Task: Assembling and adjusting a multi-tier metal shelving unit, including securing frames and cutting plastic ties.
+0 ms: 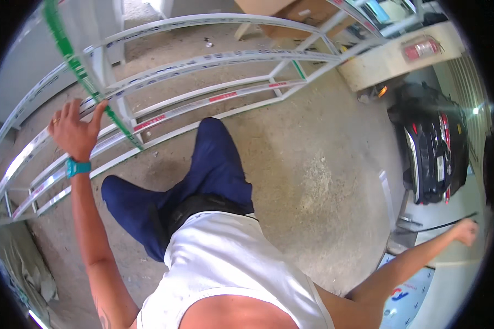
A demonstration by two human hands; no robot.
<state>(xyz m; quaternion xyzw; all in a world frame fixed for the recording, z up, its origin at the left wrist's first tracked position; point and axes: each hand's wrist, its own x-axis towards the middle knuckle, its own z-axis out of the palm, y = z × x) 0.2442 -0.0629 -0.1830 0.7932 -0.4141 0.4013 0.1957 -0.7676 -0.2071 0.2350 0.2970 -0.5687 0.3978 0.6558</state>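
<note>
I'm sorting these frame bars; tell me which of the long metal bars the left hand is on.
The left hand rests on the long white bar carrying red stickers, just where the green-edged strip crosses it. The other long bars run farther from the person, untouched.

Workshop yard, metal frame (pixel 203 82), concrete floor (pixel 313 181)

Metal frame (pixel 203 98) lies left; car (pixel 433 153) right.

The frame (pixel 164 104) runs out of view at the left and top edges; its full extent cannot be judged. The right hand (pixel 467 231) is small and blurred at the rim; its grip cannot be determined. The car (pixel 431 148) is partly cut off. The person's feet are hidden beneath the trousers (pixel 203 175) and torso.
</note>
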